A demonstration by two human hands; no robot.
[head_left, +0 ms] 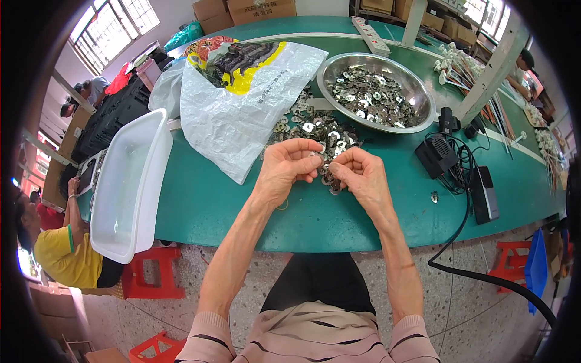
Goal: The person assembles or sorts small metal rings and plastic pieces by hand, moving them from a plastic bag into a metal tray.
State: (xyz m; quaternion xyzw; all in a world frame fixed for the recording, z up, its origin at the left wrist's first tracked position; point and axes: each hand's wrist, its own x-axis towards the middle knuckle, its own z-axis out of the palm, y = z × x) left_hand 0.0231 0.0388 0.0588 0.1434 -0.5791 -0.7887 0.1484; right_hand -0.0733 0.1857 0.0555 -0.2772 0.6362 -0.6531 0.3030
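Observation:
Over the near edge of a heap of small shiny metal pieces (324, 129), both my hands are held close together. My left hand (285, 168) is closed in a pinch, with a small metal piece at its thumb and fingertip. A short gap to the right, my right hand (365, 179) is also closed, thumb against forefinger; what it pinches, if anything, is too small to make out. Behind the heap a round steel bowl (425, 107) holds many more of these flat metal pieces. A white woven plastic sack (212, 115) lies left of the heap, partly beside it.
A white plastic tub (156, 160) stands tilted at the left table edge. On the right lie a black power adapter (486, 195), coiled cables and one loose metal piece (434, 197). A power strip (370, 36) lies at the back. A person in yellow (69, 257) sits at left.

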